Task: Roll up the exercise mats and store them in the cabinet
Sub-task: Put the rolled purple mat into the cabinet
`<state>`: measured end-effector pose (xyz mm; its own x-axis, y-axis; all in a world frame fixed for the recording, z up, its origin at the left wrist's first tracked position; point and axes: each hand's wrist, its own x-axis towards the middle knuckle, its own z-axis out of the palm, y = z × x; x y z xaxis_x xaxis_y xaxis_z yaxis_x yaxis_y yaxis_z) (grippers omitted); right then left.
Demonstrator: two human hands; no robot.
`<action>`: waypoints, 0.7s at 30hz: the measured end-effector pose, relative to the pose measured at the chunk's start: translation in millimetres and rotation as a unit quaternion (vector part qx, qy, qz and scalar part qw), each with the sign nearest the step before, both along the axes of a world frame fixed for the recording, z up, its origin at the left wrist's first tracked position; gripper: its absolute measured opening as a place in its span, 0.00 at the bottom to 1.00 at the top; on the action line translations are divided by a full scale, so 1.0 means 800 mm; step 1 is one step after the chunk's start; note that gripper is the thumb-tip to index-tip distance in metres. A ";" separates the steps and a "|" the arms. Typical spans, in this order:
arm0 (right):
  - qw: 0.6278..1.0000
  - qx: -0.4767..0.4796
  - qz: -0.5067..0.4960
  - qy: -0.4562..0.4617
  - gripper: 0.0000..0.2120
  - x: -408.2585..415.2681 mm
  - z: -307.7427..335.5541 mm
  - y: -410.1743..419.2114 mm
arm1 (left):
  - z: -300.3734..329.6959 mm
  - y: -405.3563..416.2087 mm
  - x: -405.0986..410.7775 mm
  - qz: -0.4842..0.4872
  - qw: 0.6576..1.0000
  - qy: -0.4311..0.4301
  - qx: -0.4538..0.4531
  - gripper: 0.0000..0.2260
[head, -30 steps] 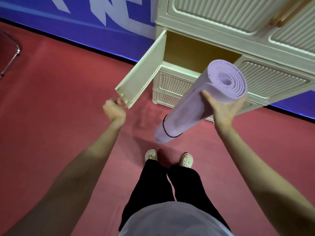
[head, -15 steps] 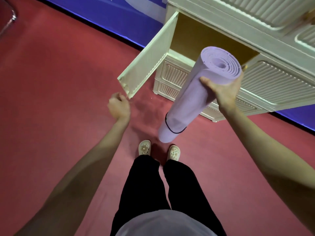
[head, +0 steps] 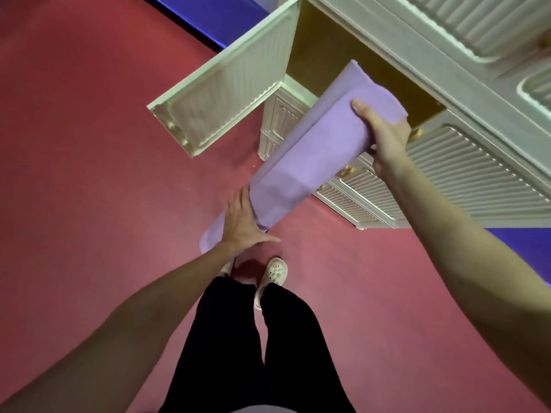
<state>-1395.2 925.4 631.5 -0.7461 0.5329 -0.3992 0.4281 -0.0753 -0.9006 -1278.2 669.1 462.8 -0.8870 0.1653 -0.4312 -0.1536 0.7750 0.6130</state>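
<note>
A rolled lilac exercise mat [head: 316,150] slants from the floor side up into the open compartment of the cream cabinet [head: 465,70]. Its far end reaches the compartment's mouth. My right hand [head: 384,135] grips the roll near that upper end, thumb over the top. My left hand [head: 243,222] presses flat with straight fingers on the lower end of the roll. The cabinet door [head: 226,84] stands swung open to the left.
Red floor [head: 89,174] lies all around, with a blue wall panel [head: 217,16] behind the cabinet. Closed ribbed drawers and doors [head: 465,180] sit below and right of the open compartment. My legs and white clogs [head: 275,272] stand just before the cabinet.
My left hand left the door edge and moved to the mat's lower end. The right hand tipped the roll's upper end into the compartment opening. The view moved closer to the cabinet.
</note>
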 end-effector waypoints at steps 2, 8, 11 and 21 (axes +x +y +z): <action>0.999 -0.026 0.025 -0.023 0.33 -0.007 -0.001 0.008 | 0.000 0.009 -0.009 0.024 0.999 0.046 -0.001 0.69; 0.995 -0.059 0.050 -0.058 0.28 -0.028 -0.012 0.014 | 0.008 0.025 -0.033 0.085 0.996 -0.001 0.022 0.58; 0.995 -0.070 0.043 -0.060 0.36 -0.036 -0.019 0.016 | 0.015 0.032 -0.038 0.075 0.997 -0.006 0.015 0.55; 0.974 -0.113 0.173 -0.097 0.27 0.037 -0.087 0.024 | 0.067 0.080 -0.089 0.131 0.986 -0.036 0.100 0.44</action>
